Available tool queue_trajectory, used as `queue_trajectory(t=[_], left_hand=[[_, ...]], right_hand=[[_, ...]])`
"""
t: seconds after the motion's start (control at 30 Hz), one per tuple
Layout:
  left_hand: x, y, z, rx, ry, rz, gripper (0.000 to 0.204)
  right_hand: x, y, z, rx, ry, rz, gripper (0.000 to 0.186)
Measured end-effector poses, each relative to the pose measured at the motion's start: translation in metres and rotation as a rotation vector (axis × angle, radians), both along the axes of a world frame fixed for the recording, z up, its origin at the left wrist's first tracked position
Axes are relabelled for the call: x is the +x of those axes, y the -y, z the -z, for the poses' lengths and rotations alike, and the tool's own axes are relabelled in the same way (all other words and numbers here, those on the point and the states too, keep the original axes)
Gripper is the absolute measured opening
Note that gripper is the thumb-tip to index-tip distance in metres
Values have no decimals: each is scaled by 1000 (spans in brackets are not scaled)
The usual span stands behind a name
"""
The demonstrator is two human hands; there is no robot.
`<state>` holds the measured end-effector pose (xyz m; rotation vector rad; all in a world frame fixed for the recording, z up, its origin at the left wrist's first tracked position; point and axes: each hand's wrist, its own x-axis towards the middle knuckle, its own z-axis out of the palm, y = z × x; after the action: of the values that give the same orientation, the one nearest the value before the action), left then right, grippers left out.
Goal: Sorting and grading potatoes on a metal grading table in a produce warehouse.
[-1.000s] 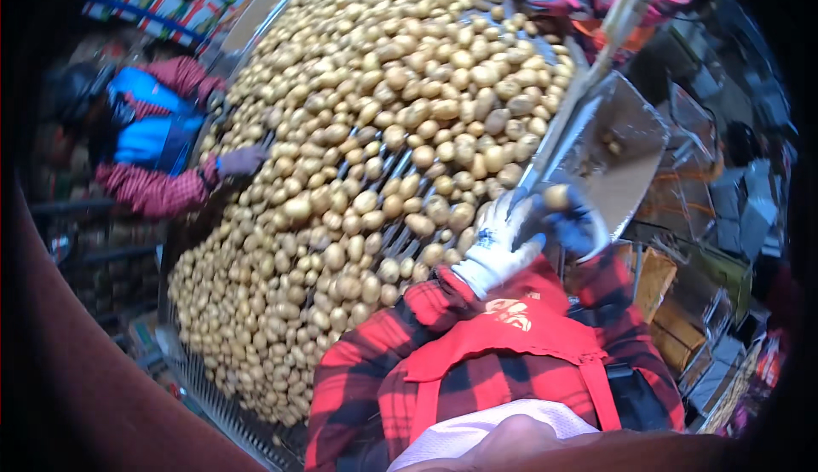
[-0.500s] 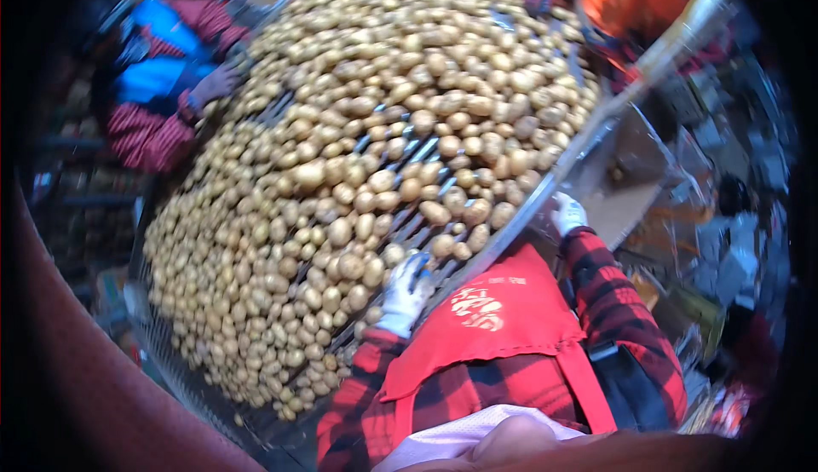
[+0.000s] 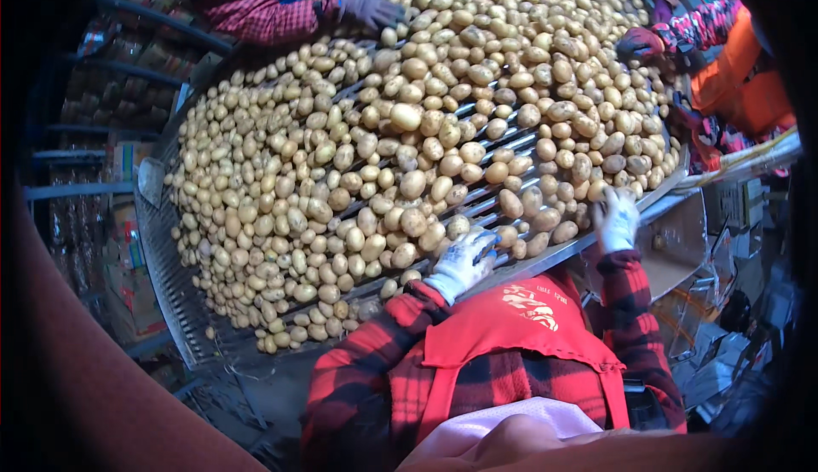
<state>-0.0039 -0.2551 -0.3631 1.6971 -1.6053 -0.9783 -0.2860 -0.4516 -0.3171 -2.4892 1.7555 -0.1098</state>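
Left hand: the left hand (image 3: 464, 259), in a white work glove, is laid flat at the near edge of the roller table (image 3: 183, 297), fingers loosely spread over the potatoes (image 3: 409, 144) — nothing is seen pinched in it.
Right hand: the right hand (image 3: 615, 219), also white-gloved, is raised at the near right edge of the roller table with the fingers fanned out; it's resting against a few potatoes there, and whether one is actually gripped can't be told.
Potatoes: pretty much the whole roller table is covered by them — small yellow-brown ones, piled thick toward the far side and thinner near the hands, where the metal rollers (image 3: 503, 144) are left showing in a band across the middle.
Near left corner: the potatoes thin out here and bare grating is exposed.
Clothing: a red apron (image 3: 520, 327) is worn over red-and-black plaid sleeves (image 3: 366, 361).
Other people: a dark-gloved hand (image 3: 372, 9) is stretched onto the pile at the far edge, from a person in blue and plaid; another gloved hand (image 3: 637, 43) is placed at the far right edge, from a person in an orange vest (image 3: 741, 89).
Right of the roller table: cardboard boxes (image 3: 682, 242) are stacked below its edge.
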Motion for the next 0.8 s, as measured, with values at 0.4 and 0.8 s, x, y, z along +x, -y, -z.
queue_trajectory(t=[0.4,0.8], left_hand=[[4,-52,-23,-9,-98,-143,38],[67,-52,-46,-154,433,-562,50]], right_hand=[[361,27,2,172,31,-780,32],[47,3,15,263,762,27,31]])
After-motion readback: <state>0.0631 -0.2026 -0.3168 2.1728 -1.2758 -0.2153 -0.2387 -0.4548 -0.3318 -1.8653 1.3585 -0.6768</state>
